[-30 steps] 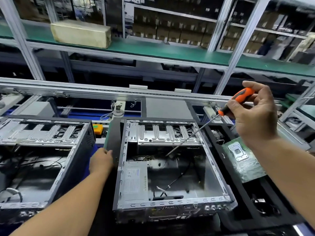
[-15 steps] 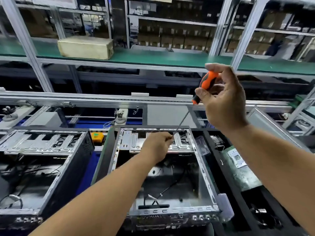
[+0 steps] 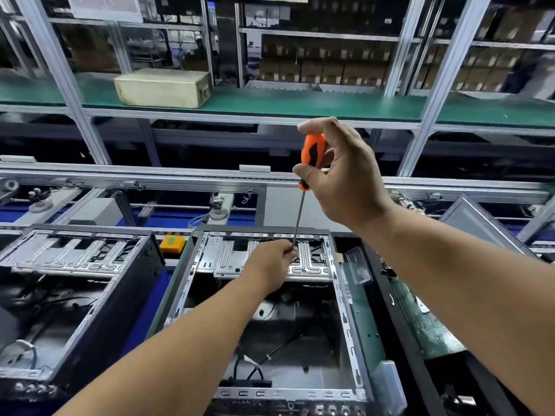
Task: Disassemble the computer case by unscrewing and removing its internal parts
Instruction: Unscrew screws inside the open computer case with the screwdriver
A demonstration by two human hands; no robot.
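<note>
Two bare forearms reach in from the near edge over an open computer case [image 3: 345, 298] that lies in the middle of the bench, its lid off and black cables loose on its floor. To its left lies a second open case [image 3: 75, 283], well apart from the hands, and to its right a green circuit board [image 3: 426, 328] rests on a dark tray. Farther in, the left hand [image 3: 270, 262] sits over the silver drive cage [image 3: 228, 259] at the far end of the middle case, fingers curled together and pinching the lower end of a screwdriver [image 3: 312, 151] shaft; the tip itself is hidden behind the fingers. The shaft rises almost upright from there. The right hand [image 3: 342, 172] is held higher, above the far rim of the case, thumb and fingers clamped round the orange and black handle. Just left of the cage, an orange button box [image 3: 171, 244] sits between the two cases. Beyond runs a metal conveyor rail [image 3: 150, 175], and on the green shelf [image 3: 300, 106] behind it lies a beige box [image 3: 162, 88].
</note>
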